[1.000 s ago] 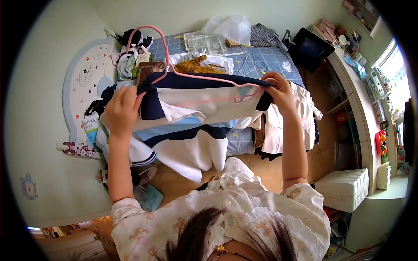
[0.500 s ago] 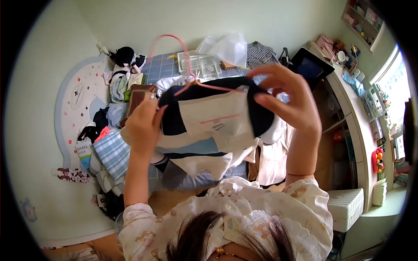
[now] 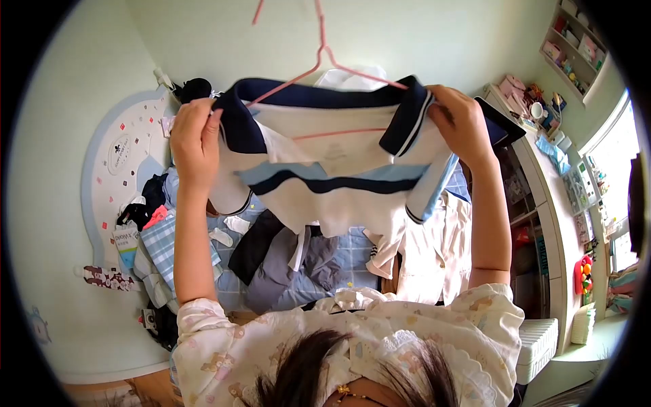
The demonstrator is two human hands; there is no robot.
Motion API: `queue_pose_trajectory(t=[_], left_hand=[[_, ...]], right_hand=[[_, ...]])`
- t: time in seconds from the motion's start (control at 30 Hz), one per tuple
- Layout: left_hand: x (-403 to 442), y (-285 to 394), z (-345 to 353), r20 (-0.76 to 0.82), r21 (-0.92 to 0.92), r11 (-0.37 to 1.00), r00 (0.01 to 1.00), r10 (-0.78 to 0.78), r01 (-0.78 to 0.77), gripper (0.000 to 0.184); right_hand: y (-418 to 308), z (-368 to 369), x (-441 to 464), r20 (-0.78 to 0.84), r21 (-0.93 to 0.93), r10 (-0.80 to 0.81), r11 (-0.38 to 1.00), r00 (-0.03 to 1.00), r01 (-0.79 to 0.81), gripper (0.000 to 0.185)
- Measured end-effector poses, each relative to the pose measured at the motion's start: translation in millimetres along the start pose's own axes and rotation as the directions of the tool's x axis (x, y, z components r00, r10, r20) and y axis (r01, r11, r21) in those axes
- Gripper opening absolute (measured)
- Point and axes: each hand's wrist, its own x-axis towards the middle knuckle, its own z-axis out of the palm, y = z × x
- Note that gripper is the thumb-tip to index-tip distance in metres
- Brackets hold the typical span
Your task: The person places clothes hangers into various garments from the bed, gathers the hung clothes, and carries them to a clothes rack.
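Observation:
A white polo shirt (image 3: 325, 203) with a navy collar and blue and navy chest stripes hangs spread in front of me. Inside its neck is a pink clothes hanger (image 3: 323, 51), its hook pointing up and partly cut off by the top edge. My left hand (image 3: 195, 139) pinches the shirt at the shoulder beside the collar. On the other side, my right hand (image 3: 461, 122) grips the opposite shoulder near the collar end. The fingertips of both hands are partly hidden behind the fabric.
Below the shirt, a bed with a blue checked cover (image 3: 356, 254) bears dark grey clothing (image 3: 291, 264) and a cream garment (image 3: 437, 251). More clothes lie by the headboard (image 3: 112, 190) at left. A desk (image 3: 542, 197) and a white box (image 3: 536, 349) stand at right.
Both hands have lifted the polo shirt higher and moved apart, so it hangs wider and its striped front shows. The right hand has closed on the shoulder, and the hanger has risen along.

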Motion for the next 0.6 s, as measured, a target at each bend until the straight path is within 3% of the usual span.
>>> queue_pose_trajectory(t=[0.1, 0.13, 0.23, 0.27, 0.3, 0.33, 0.37, 0.43, 0.47, 0.5, 0.6], left_hand=[[7, -5, -4, 0.049, -0.144, 0.962, 0.969, 0.240, -0.231, 0.014], [11, -8, -10, 0.107, -0.237, 0.942, 0.957, 0.268, -0.237, 0.018], [8, -15, -15, 0.252, -0.264, 0.964, 0.967, 0.043, 0.026, 0.017], [5, -27, -16, 0.355, -0.080, 0.997, 0.935, 0.026, 0.003, 0.013], [3, -33, -13, 0.333, -0.023, 0.995, 0.938, 0.101, -0.099, 0.013], [1, -37, -11, 0.317, -0.020, 0.988, 0.936, 0.150, -0.152, 0.014], [-1, -40, -9, 0.302, -0.019, 0.979, 0.932, 0.199, -0.203, 0.015], [-5, -40, -7, 0.258, -0.021, 0.957, 0.924, 0.283, -0.288, 0.016], [-7, -41, -7, 0.234, -0.017, 0.945, 0.918, 0.321, -0.326, 0.017], [-9, -45, -8, 0.213, -0.013, 0.937, 0.914, 0.344, -0.349, 0.015], [-10, -54, -17, 0.126, 0.010, 0.927, 0.920, 0.371, -0.375, 0.010]], right_hand=[[1, 12, -5, -0.105, 0.083, 0.077, 0.994, 0.992, -0.068, 0.023], [3, 15, -7, -0.126, 0.121, 0.096, 0.989, 0.987, -0.081, 0.024], [7, 22, -9, -0.192, 0.160, 0.095, 0.985, 0.977, -0.064, 0.026], [6, 23, -8, -0.203, 0.153, 0.070, 0.987, 0.977, -0.039, 0.027], [3, 23, -9, -0.214, 0.144, 0.047, 0.989, 0.976, -0.016, 0.027], [-10, 20, -8, -0.123, 0.111, 0.131, 0.987, 0.984, -0.118, 0.026], [-12, 22, -7, -0.094, 0.022, 0.063, 0.998, 0.994, -0.061, 0.026], [-32, 25, -6, -0.051, 0.069, -0.027, 0.997, 0.998, 0.031, 0.024], [-46, 25, -6, 0.005, 0.120, 0.032, 0.992, 0.999, -0.032, 0.023], [-52, 27, -6, 0.034, 0.150, 0.084, 0.985, 0.996, -0.088, 0.032], [-60, 35, -6, 0.020, 0.038, 0.073, 0.997, 0.997, -0.073, 0.022]])
